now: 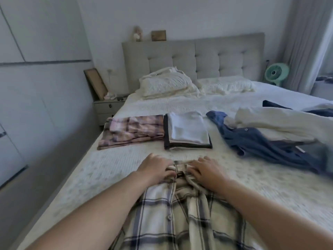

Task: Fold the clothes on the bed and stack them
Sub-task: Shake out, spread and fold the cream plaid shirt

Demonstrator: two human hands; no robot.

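You had the cream plaid shirt laid out on the bed directly under your forearms, its collar at the far end beneath your fingers. Your left hand rested on the left side of the collar with its fingers bent down onto the cloth, and your right hand lay on the right side, fingers curled over the collar edge; whether either hand actually pinched the fabric or only pressed it could not be told. Just beyond your left hand lay the folded pink plaid garment, and beyond the gap between your hands sat the folded stack, white on top with dark layers under it, touching the pink piece along one side. Past your right hand and further out, a rumpled blue garment sprawled partly under a loose cream one. Far ahead of both hands, pillows leaned by the tufted grey headboard.
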